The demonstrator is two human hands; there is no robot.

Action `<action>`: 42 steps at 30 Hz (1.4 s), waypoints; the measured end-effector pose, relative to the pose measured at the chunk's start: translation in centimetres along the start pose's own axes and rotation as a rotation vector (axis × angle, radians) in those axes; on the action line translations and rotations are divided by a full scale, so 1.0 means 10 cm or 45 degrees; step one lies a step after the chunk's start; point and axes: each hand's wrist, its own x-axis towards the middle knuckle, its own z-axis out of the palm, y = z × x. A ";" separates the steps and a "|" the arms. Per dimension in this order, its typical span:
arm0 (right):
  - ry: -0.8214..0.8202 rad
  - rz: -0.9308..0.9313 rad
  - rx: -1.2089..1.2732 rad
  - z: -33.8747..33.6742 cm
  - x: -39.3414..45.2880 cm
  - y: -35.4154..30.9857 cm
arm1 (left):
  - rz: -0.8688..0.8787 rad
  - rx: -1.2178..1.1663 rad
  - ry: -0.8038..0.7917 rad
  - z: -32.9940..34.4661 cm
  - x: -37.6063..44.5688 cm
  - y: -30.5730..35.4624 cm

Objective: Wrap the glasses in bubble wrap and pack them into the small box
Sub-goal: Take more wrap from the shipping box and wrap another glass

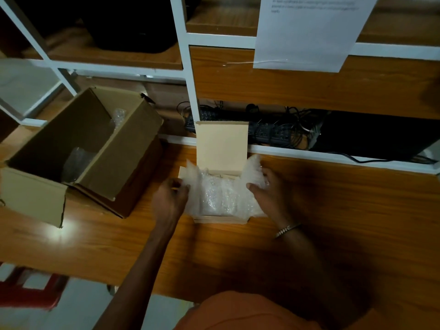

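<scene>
The packing step is in hand. The small box (221, 220) sits open near the counter's (333, 210) back edge, lid up, with bubble wrap (221, 196) filling it; the glasses themselves cannot be made out under it. The left hand (170, 198) pinches the wrap's left flap, the right hand (269, 189) has its grip round the right flap. Next, I judge, both flaps fold inward so the lid can close.

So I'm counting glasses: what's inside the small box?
The small box holds bubble wrap, gripped at either side by the left hand and right hand. Any glasses beneath are covered.
</scene>
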 end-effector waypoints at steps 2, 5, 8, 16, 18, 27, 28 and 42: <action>-0.035 -0.043 -0.093 0.15 -0.04 -0.12 | 0.036 -0.088 -0.161 0.04 -0.01 0.04; -0.222 -0.108 -0.171 0.38 0.02 -0.15 | 0.071 -0.119 -0.462 0.14 -0.03 0.19; -0.463 -0.010 -0.205 0.49 0.05 -0.11 | 0.125 -0.098 -0.552 0.23 -0.01 0.19; -0.042 -0.266 -0.522 0.35 0.12 0.08 | 0.444 0.160 -0.257 0.21 0.06 0.01; -0.256 -0.286 -0.645 0.35 0.10 0.07 | 0.522 0.318 -0.307 0.23 0.08 0.01; -0.667 -0.861 -1.553 0.33 0.29 0.15 | 1.046 0.924 -0.800 0.27 0.45 -0.13; -0.667 -0.916 -1.601 0.33 0.33 0.14 | 1.074 0.937 -0.811 0.27 0.48 -0.13; -0.535 -0.980 -1.577 0.62 0.49 0.16 | 0.957 0.775 -0.706 0.47 0.46 -0.03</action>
